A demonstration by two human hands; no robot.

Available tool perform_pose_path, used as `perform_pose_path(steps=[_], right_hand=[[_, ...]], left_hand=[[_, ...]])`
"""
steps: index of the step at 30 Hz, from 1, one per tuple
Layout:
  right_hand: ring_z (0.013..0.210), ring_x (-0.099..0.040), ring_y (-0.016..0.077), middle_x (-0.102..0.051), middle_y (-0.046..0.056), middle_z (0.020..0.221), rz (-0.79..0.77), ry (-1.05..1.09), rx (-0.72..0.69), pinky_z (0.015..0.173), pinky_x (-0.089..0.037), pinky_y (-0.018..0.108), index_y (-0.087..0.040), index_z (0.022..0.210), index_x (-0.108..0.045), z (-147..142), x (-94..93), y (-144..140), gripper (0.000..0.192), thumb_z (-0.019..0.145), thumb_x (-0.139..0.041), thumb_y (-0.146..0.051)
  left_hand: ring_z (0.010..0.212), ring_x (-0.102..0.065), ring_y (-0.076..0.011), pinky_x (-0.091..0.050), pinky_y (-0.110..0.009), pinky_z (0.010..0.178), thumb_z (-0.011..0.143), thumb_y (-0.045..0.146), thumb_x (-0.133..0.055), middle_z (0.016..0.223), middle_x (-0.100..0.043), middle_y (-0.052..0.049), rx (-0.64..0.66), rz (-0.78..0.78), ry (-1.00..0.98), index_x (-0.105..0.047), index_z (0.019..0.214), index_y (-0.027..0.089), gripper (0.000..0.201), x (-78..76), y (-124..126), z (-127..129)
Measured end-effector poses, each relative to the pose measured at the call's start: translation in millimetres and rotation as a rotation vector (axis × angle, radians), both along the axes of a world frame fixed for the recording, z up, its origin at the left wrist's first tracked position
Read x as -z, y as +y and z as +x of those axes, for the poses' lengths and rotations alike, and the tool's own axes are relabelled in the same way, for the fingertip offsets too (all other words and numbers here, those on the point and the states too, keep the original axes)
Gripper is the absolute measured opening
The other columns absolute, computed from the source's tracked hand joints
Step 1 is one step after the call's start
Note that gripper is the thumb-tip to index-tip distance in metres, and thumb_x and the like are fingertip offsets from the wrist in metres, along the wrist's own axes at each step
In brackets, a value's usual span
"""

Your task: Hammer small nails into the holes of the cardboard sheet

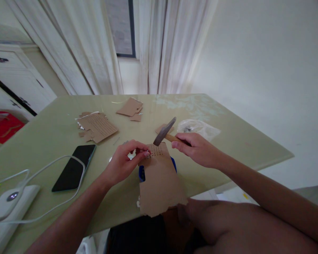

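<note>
My right hand (194, 148) is closed round the wooden handle of a hammer (164, 132). The hammer's dark metal head hangs over the far end of a cardboard piece (160, 187) punched with rows of small holes. At that end, my left hand (128, 160) pinches a thin nail (149, 155) upright against the cardboard, mostly hidden by thumb and finger. Beneath the cardboard, parts of a blue object (142, 174) show at both sides. Another nail (116, 141) lies on the table just beyond my left hand.
On the green table (122, 201) lie a perforated cardboard piece (99, 125), cardboard scraps (131, 107), and a clear plastic bag (201, 128). A phone (74, 169), a white cable (55, 210) and a white power strip (13, 208) are at the left.
</note>
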State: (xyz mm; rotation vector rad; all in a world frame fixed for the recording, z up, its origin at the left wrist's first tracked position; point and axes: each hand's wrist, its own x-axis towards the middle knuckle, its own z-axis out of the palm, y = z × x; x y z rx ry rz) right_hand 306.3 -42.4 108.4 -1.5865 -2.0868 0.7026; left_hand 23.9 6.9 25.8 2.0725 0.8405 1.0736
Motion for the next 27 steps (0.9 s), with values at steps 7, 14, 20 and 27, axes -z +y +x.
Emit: perform_pose_path(steps=[7, 14, 20, 27], right_hand=[[0.062, -0.046, 0.0146, -0.046, -0.004, 0.064, 0.003, -0.018, -0.018, 0.066, -0.028, 0.034, -0.022, 0.072, -0.049, -0.2, 1.4, 0.8, 0.041, 0.106, -0.056, -0.044], [0.063, -0.046, 0.0155, -0.045, -0.004, 0.063, -0.013, -0.011, -0.021, 0.066, -0.028, 0.034, -0.022, 0.073, -0.051, -1.0, 0.9, 0.4, 0.04, 0.106, -0.055, -0.044], [0.063, -0.045, 0.0156, -0.045, -0.003, 0.064, -0.027, -0.027, -0.027, 0.066, -0.027, 0.034, -0.022, 0.073, -0.049, -1.9, 0.7, 0.7, 0.041, 0.107, -0.055, -0.043], [0.064, -0.045, 0.0152, -0.044, -0.004, 0.064, -0.02, -0.027, -0.038, 0.067, -0.027, 0.034, -0.022, 0.073, -0.049, -2.4, 1.2, 1.6, 0.041, 0.107, -0.055, -0.044]], left_hand=[[0.078, -0.07, -0.0171, -0.05, -0.029, 0.072, 0.099, 0.033, -0.073, 0.089, -0.081, -0.003, -0.015, 0.042, 0.027, -0.08, 0.095, 0.023, 0.013, -3.0, 0.2, -1.8], [0.079, -0.07, -0.0182, -0.051, -0.03, 0.074, 0.099, 0.036, -0.073, 0.089, -0.081, -0.003, -0.004, 0.029, 0.033, -0.081, 0.095, 0.023, 0.016, -1.7, -1.2, -0.8], [0.077, -0.069, -0.0178, -0.051, -0.03, 0.073, 0.099, 0.034, -0.072, 0.087, -0.08, -0.003, -0.012, 0.057, 0.043, -0.08, 0.096, 0.023, 0.014, -3.3, -2.2, 0.0], [0.081, -0.07, -0.0183, -0.052, -0.031, 0.076, 0.1, 0.031, -0.072, 0.091, -0.081, -0.003, -0.006, 0.075, 0.041, -0.08, 0.099, 0.024, 0.011, -1.3, -3.0, -0.6]])
